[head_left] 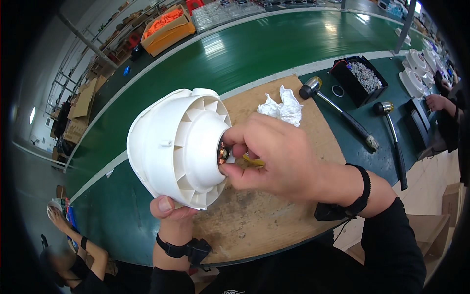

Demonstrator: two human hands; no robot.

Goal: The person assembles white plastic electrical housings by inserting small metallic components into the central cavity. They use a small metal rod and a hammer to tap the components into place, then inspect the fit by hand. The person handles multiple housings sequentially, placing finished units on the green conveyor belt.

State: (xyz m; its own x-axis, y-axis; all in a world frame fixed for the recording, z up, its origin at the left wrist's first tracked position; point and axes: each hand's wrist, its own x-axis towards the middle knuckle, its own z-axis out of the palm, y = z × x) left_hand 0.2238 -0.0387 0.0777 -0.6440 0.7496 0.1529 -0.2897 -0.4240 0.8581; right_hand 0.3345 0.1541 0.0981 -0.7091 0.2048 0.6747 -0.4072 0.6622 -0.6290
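Observation:
A white plastic housing, round with ribs about its rim, is held tilted on its side above a wooden board. My left hand grips it from below, thumb on the lower rim and the other fingers hidden behind. At the round opening, my right hand is closed, with finger and thumb tips at the edge. Copper-coloured parts show inside that opening. A bit of something yellow sticks out between the right fingers; what they pinch is mostly hidden.
Crumpled white paper lies on the board. To the right are a mallet, a second mallet, a black ring and a black box of small grey pieces. White housings stand farther right; other people work at both sides.

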